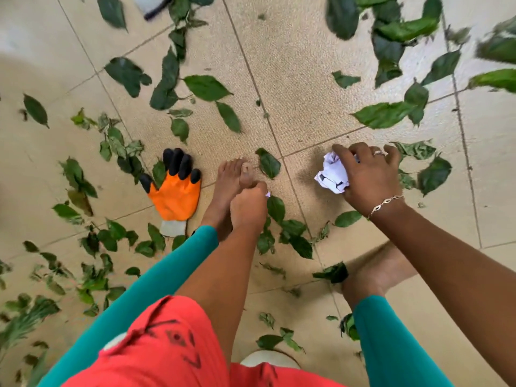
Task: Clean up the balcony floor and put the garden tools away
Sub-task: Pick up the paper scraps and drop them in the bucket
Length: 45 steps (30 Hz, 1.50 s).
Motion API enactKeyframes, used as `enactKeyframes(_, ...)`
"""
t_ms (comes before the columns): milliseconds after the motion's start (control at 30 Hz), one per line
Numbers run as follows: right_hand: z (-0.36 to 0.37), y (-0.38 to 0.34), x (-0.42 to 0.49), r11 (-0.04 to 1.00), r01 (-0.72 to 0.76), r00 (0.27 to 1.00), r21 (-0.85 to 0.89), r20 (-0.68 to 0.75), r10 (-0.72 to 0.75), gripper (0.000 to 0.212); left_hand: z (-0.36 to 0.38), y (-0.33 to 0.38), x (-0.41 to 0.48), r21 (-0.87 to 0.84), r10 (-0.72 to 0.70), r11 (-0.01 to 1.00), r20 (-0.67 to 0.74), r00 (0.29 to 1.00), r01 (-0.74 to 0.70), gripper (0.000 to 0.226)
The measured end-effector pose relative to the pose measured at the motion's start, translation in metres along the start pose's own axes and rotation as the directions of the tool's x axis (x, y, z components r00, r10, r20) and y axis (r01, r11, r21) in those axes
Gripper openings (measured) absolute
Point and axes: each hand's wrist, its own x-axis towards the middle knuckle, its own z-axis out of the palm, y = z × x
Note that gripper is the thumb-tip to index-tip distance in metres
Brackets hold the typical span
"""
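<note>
Green leaves [206, 87] lie scattered over the beige tiled floor [301, 88]. My right hand [368, 177] is low over the floor, fingers closed around a crumpled white paper ball [332, 174]. Near my bare foot [231, 180], my left hand [248, 208] is closed, with a tiny white scrap showing at its fingertips. An orange garden glove with black fingertips [176, 191] lies flat on the floor, left of that foot.
A dark handle of some tool [159, 9] pokes in at the top edge, blurred. Thicker leaf piles sit at the top right [396, 32] and lower left [92, 277]. My other foot [374, 275] stands at the lower right. A pale round object [268, 358] lies near the bottom edge.
</note>
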Motion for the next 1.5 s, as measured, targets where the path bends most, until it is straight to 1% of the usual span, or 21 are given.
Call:
enactKeyframes(67,-0.009,-0.007,-0.001,1.0,-0.017,1.0,0.016,0.0,0.017,0.063,-0.008,0.003,-0.002,-0.137,-0.019,0.991,-0.027,0.999,0.015,0.016)
enactKeyframes(233,-0.046,-0.032,-0.013,0.997,-0.072,0.996,0.031,-0.048,0.073,0.05,-0.05,-0.005,-0.013,-0.285,0.075,0.951,-0.167,0.983,-0.121,0.014)
enactKeyframes(267,-0.051,-0.036,-0.016,0.995,-0.088,0.995,0.047,-0.037,0.09,0.048,-0.054,-0.006,-0.017,-0.339,0.044,0.936,-0.16,0.986,-0.097,0.017)
enactKeyframes(300,-0.057,-0.04,-0.018,0.992,-0.099,0.995,0.073,-0.02,0.1,0.046,-0.06,-0.003,-0.022,-0.414,-0.027,0.91,-0.109,0.994,-0.021,0.023)
enactKeyframes(367,-0.075,-0.05,-0.016,0.987,-0.084,0.995,0.141,0.063,0.075,0.045,-0.077,-0.004,-0.033,-0.558,-0.152,0.826,-0.075,0.986,0.084,0.028)
enactKeyframes(467,-0.095,-0.066,-0.006,0.982,0.03,0.972,0.186,0.223,-0.071,0.052,-0.097,-0.014,-0.038,-0.718,-0.228,0.69,-0.092,0.969,0.094,0.009)
enactKeyframes(500,-0.098,-0.073,-0.002,0.976,0.088,0.96,0.199,0.244,-0.137,0.057,-0.102,-0.019,-0.037,-0.747,-0.283,0.651,-0.07,0.956,0.138,0.004)
enactKeyframes(533,-0.098,-0.082,0.002,0.968,0.14,0.945,0.208,0.264,-0.193,0.063,-0.106,-0.026,-0.034,-0.76,-0.374,0.616,-0.05,0.926,0.208,0.004)
enactKeyframes(600,-0.095,-0.104,0.014,0.954,0.206,0.905,0.216,0.329,-0.27,0.071,-0.102,-0.045,-0.027,-0.789,-0.555,0.517,-0.015,0.832,0.331,0.017)
enactKeyframes(667,-0.086,-0.127,0.024,0.934,0.267,0.884,0.236,0.327,-0.335,0.063,-0.092,-0.064,-0.024,-0.813,-0.666,0.425,0.017,0.746,0.398,0.016)
enactKeyframes(733,-0.074,-0.151,0.036,0.912,0.334,0.861,0.238,0.317,-0.398,0.054,-0.079,-0.089,-0.026,-0.804,-0.736,0.374,0.045,0.675,0.462,0.009)
enactKeyframes(767,-0.069,-0.162,0.044,0.903,0.368,0.842,0.22,0.334,-0.425,0.05,-0.072,-0.105,-0.028,-0.788,-0.766,0.354,0.065,0.639,0.505,0.011)
enactKeyframes(833,-0.058,-0.182,0.058,0.876,0.446,0.801,0.183,0.356,-0.482,0.043,-0.056,-0.14,-0.033,-0.723,-0.804,0.357,0.084,0.588,0.591,0.02)
enactKeyframes(867,-0.052,-0.192,0.065,0.858,0.486,0.778,0.163,0.366,-0.51,0.044,-0.045,-0.159,-0.035,-0.674,-0.803,0.391,0.083,0.59,0.627,0.022)
enactKeyframes(933,-0.04,-0.206,0.079,0.817,0.567,0.733,0.107,0.386,-0.559,0.047,-0.024,-0.194,-0.038,-0.543,-0.753,0.519,0.076,0.654,0.661,0.024)
enactKeyframes(1000,-0.033,-0.215,0.091,0.791,0.608,0.717,0.074,0.379,-0.586,0.047,-0.009,-0.216,-0.036,-0.435,-0.679,0.629,0.095,0.728,0.644,0.036)
enactKeyframes(1067,-0.03,-0.221,0.102,0.793,0.604,0.73,0.075,0.347,-0.589,0.046,-0.002,-0.226,-0.032,-0.41,-0.636,0.657,0.148,0.757,0.633,0.053)
enactKeyframes(1167,-0.022,-0.223,0.115,0.773,0.63,0.712,0.07,0.344,-0.612,0.04,0.008,-0.229,-0.026,-0.365,-0.587,0.71,0.167,0.792,0.603,0.056)
enactKeyframes(1300,-0.016,-0.22,0.125,0.743,0.668,0.681,0.042,0.367,-0.633,0.036,0.02,-0.227,-0.021,-0.443,-0.608,0.647,0.193,0.77,0.621,0.039)
enactKeyframes(1400,-0.016,-0.219,0.128,0.74,0.672,0.686,0.042,0.343,-0.642,0.036,0.017,-0.222,-0.02,-0.469,-0.631,0.62,0.178,0.755,0.629,0.026)
enactKeyframes(1500,-0.018,-0.216,0.128,0.773,0.631,0.715,0.066,0.336,-0.612,0.034,0.01,-0.216,-0.018,-0.544,-0.676,0.556,0.144,0.723,0.629,0.021)
